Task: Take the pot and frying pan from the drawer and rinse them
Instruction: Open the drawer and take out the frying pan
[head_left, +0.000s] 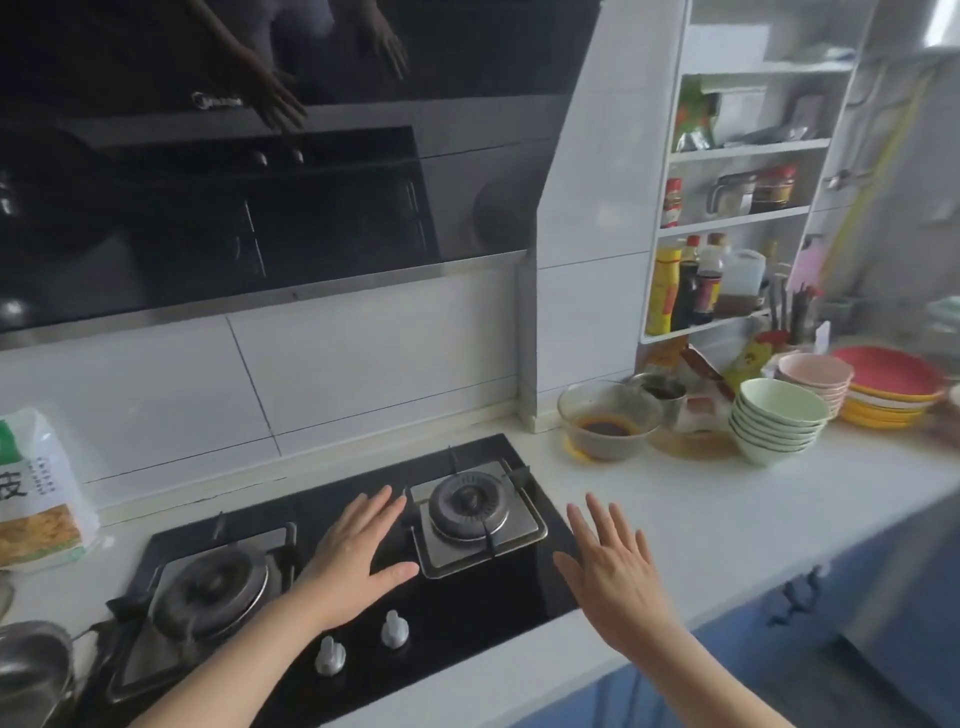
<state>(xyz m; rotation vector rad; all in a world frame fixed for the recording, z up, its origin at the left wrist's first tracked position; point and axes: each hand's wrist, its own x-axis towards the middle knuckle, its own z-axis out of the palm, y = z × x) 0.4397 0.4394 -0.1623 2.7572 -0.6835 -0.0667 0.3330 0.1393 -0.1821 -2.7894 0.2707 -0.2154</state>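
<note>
My left hand (358, 558) hovers flat over the middle of the black gas hob (467, 618), fingers spread, holding nothing. My right hand (610, 569) is held open over the hob's right edge and the white counter (727, 525), also with nothing in it. No pot or frying pan shows in this view. Blue cabinet fronts (831, 623) with a dark handle (797, 592) lie below the counter edge at the right; no open drawer is visible.
Two burners (470, 506) (210, 590) and two white knobs (395, 630) sit on the hob. A glass bowl of dark sauce (605, 421), stacked green bowls (776, 426), pink bowls and red-yellow plates (891, 384) crowd the right counter. A noodle bag (36, 488) stands left; a metal vessel (31, 670) is at bottom left.
</note>
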